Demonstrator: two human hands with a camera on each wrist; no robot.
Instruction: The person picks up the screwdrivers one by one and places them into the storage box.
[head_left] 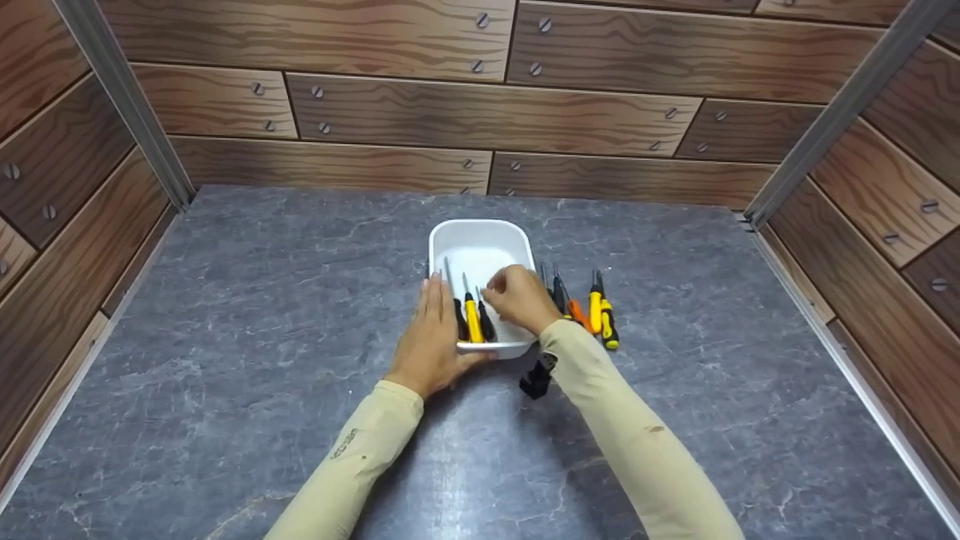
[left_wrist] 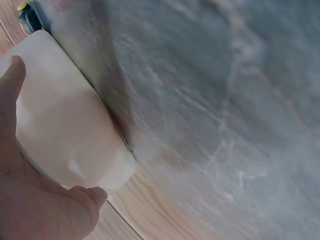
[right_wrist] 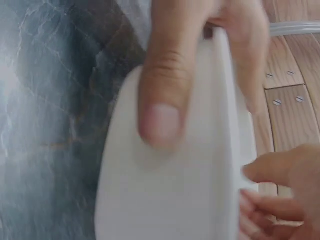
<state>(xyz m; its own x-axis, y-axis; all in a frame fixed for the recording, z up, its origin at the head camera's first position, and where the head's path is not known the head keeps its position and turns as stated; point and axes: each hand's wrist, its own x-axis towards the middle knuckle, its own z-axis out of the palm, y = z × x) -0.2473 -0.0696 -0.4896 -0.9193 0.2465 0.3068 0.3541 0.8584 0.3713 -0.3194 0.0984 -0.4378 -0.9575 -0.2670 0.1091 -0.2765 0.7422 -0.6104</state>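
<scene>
A white plastic tray (head_left: 480,229) holds several screwdrivers, among them a yellow-handled screwdriver (head_left: 472,321) with a black-handled screwdriver (head_left: 486,322) to its right. My left hand (head_left: 431,337) holds the tray's near left corner. Its fingers lie along the left wall, and the thumb (right_wrist: 162,117) presses the near outer wall. Over the tray's right half, my right hand (head_left: 521,298) bends its fingers close to that black screwdriver's shaft. In the right wrist view a gap shows between the right thumb and forefinger (right_wrist: 272,167), with nothing seen held there.
Just right of the tray several more screwdrivers lie on the grey marbled table (head_left: 285,300); an orange-handled screwdriver (head_left: 577,313) and a yellow-handled one (head_left: 595,307) are among them. Wood-patterned panels (head_left: 375,112) enclose the table at the back and sides.
</scene>
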